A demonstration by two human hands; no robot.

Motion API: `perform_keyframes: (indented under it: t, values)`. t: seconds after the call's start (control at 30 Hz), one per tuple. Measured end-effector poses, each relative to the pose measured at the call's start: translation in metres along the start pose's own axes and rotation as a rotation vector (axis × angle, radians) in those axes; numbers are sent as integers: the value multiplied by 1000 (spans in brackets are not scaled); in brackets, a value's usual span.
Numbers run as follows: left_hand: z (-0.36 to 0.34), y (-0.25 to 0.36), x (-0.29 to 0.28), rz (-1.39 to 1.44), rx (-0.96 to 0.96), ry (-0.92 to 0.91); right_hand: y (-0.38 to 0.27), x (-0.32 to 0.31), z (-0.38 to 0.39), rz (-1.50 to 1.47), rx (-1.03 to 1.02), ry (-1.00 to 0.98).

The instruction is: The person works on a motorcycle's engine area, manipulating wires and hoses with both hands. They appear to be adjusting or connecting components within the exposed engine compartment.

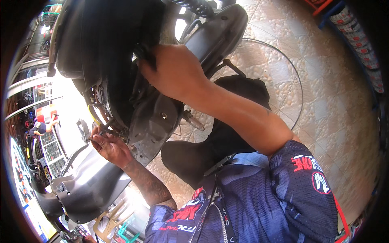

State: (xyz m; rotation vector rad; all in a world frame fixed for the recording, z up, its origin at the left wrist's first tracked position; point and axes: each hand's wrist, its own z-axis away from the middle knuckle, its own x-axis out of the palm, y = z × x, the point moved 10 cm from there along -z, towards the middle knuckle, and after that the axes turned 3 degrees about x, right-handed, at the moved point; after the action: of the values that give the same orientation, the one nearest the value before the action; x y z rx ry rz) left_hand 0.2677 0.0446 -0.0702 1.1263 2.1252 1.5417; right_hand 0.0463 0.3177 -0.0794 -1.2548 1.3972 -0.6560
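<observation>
A dark scooter stands close in front of me, its big black seat section point(109, 36) filling the upper left. My right hand point(174, 71) is closed at the edge of that section, round a black piece whose kind the fingers hide. Lower down and to the left, my left hand point(109, 146) has its fingers pinched together beside exposed wiring point(97, 115), part of it yellow. Whatever is in that pinch is too small to name. A scuffed grey side panel point(156, 121) lies between the two hands. The scooter's front shield point(91, 188) extends to the lower left.
A thin black cable point(300, 81) curves over the stone-patterned floor point(324, 105) to the right. A footpeg point(234, 67) juts from the scooter. Packaged goods point(358, 44) hang on a rack at far right. Another person point(39, 128) is in the left background; chairs point(106, 222) stand below.
</observation>
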Motion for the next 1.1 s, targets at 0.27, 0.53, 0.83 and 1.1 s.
perform_keyframes:
  t: [0.27,0.53,0.83,1.1]
  values:
    - [-1,-2,4,-69,-11,17,3,-1,-4,-23,-19,-48]
    - [-4,-2,-1,-73,-3,73,2,2,-5,-15,-7,-84]
    - [0,5,17,41,27,-66,9,29,16,-222,177,-367]
    - [0,-1,5,-10,5,94,15,42,24,-637,287,-396]
